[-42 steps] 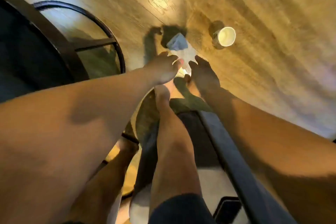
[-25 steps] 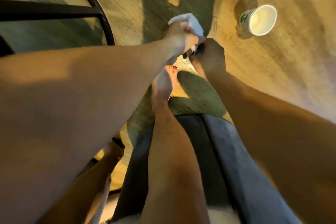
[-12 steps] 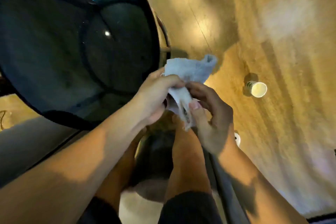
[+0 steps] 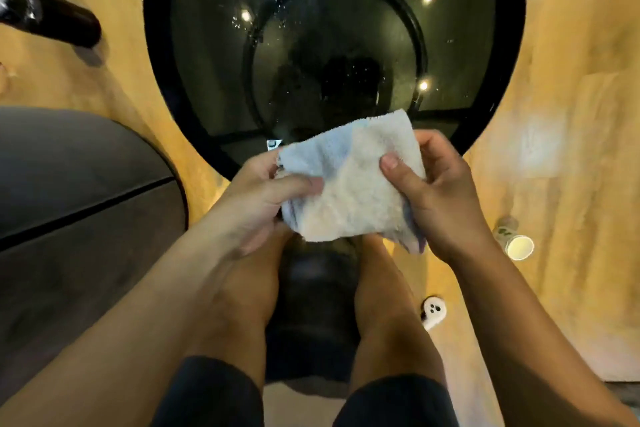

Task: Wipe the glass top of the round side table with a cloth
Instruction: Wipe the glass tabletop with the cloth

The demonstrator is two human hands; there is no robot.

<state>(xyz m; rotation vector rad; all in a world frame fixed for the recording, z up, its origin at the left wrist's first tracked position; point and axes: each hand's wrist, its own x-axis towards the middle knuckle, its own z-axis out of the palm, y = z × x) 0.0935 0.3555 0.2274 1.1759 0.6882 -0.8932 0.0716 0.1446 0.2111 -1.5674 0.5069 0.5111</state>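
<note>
A round side table with a black rim (image 4: 157, 55) and a dark glass top (image 4: 346, 28) fills the upper middle of the head view; specks and droplets dot the glass. A pale, folded terry cloth (image 4: 349, 180) is stretched flat between both hands just over the table's near edge. My left hand (image 4: 256, 194) pinches its left side with the thumb on top. My right hand (image 4: 436, 191) grips its right side the same way. The cloth is held above the rim, not pressed on the glass.
A grey upholstered seat (image 4: 79, 211) sits at the left. A paper cup (image 4: 516, 243) lies on the wooden floor at the right, with a small white object (image 4: 433, 312) nearer to me. A dark furniture leg (image 4: 48, 15) crosses the upper left. My bare legs stand below.
The cloth was picked up from the floor and raised in both hands. The view swung from the floor to the table top, and the bunched cloth is now spread flat between the hands.
</note>
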